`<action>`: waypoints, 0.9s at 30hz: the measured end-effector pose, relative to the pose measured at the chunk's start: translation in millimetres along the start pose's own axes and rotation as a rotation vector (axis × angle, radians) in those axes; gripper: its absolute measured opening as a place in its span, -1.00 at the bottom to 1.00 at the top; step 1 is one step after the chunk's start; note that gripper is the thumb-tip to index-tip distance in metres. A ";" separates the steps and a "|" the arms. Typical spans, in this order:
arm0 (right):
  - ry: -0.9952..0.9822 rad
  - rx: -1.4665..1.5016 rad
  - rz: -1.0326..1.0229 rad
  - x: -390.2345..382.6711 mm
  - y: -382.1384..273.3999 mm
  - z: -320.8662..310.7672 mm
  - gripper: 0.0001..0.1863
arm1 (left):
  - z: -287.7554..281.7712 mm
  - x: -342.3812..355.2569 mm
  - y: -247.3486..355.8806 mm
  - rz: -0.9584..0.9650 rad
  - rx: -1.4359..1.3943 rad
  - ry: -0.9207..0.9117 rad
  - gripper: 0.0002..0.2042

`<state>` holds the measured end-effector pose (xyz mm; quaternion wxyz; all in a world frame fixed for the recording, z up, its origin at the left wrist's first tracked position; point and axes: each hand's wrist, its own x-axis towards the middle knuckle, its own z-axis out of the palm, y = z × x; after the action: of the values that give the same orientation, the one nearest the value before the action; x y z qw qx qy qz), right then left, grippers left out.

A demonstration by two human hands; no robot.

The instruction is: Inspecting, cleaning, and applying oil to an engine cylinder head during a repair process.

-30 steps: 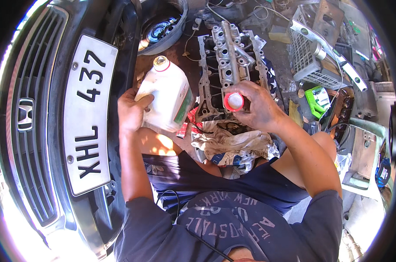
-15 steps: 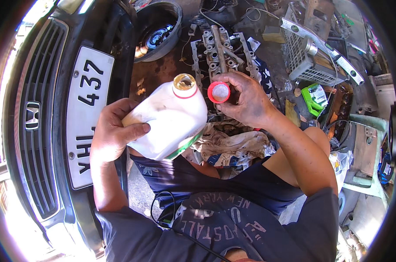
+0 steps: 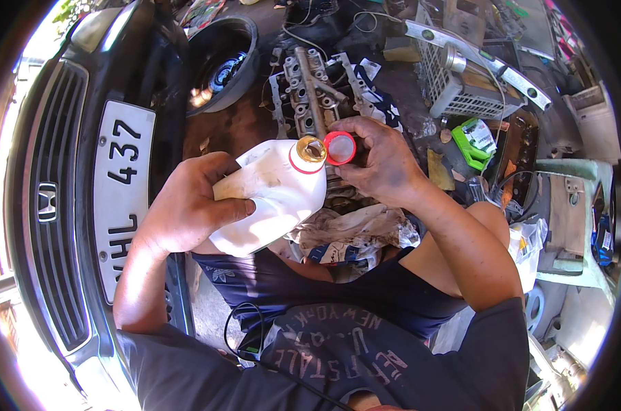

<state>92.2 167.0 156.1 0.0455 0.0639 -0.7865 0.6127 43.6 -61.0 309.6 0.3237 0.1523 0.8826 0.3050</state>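
Observation:
My left hand (image 3: pixel 197 205) is closed around a white plastic jug (image 3: pixel 272 198), tilted with its uncapped mouth pointing away from me and to the right. Amber liquid shows at the neck. Between the fingers of my right hand (image 3: pixel 382 161) is a red screw cap (image 3: pixel 340 148), its pale inside facing up, right beside the jug's mouth. Beyond my hands a metal engine cylinder head (image 3: pixel 307 92) lies on the ground. Soiled rags (image 3: pixel 351 226) are bunched under my right wrist, between my knees.
On the left stands a dark car front with a grille (image 3: pixel 60 205). A black tub (image 3: pixel 245 68) is at the far left. Far right, a grey crate (image 3: pixel 468 99) carries a spirit level (image 3: pixel 454 48). Nearby are a green bottle (image 3: pixel 475 144) and a pale green chair (image 3: pixel 570 267).
The jug's mouth and the red cap have come together, the jug shifting right and slightly down. The background has slid left and, at the far side, upward.

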 end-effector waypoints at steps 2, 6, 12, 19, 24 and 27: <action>-0.014 0.002 0.075 -3.5 3.3 -2.2 -0.51 | 1.9 5.3 9.2 -0.035 0.010 -0.041 -0.68; -0.009 -0.008 0.138 -9.4 0.3 -8.9 -0.52 | 4.9 14.5 19.0 -0.028 0.191 -0.065 -0.66; 0.010 -0.051 0.120 -13.0 4.3 -13.4 -0.54 | 7.6 23.9 31.2 -0.057 0.216 -0.121 -0.66; 0.025 -0.081 0.125 -13.8 6.8 -10.6 -0.54 | 6.8 26.8 27.3 -0.006 0.231 -0.124 -0.65; 0.026 -0.100 0.125 -13.1 5.7 -9.0 -0.52 | 4.3 31.1 37.7 -0.059 0.306 -0.171 -0.65; 0.004 -0.054 0.158 -13.6 4.2 -8.4 -0.52 | 3.9 31.4 39.0 -0.056 0.329 -0.173 -0.66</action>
<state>105.0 176.8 152.1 0.0005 -0.0009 -0.8053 0.5929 25.6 -14.8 317.1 0.3776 0.2042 0.8933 0.1333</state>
